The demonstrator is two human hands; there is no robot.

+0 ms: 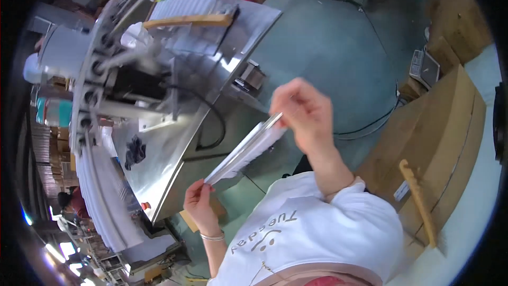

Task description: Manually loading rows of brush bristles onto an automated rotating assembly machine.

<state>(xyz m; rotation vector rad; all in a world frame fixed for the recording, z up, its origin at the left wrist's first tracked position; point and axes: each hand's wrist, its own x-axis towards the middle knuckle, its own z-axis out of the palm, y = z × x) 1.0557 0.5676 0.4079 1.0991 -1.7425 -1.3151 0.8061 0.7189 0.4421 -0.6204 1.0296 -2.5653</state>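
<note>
My left hand (201,206) pinches the lower end of a long white folded strip (246,152) with a shiny silvery edge. Its upper end sits in the fingers of my right hand (306,114), which is slightly blurred by motion. The strip slants between both hands in front of my body, beside the edge of a metal worktable (164,172). I cannot make out what the strip is made of. A crumpled dark cloth (136,151) lies on that table.
A machine with rollers (98,69) and a long white roll (103,196) runs along the left. White stacked sheets (185,5) lie at the far end. Cardboard (394,127), a curved tan stick (419,206) and a scale (424,68) are on the right. Cables (365,130) cross the floor.
</note>
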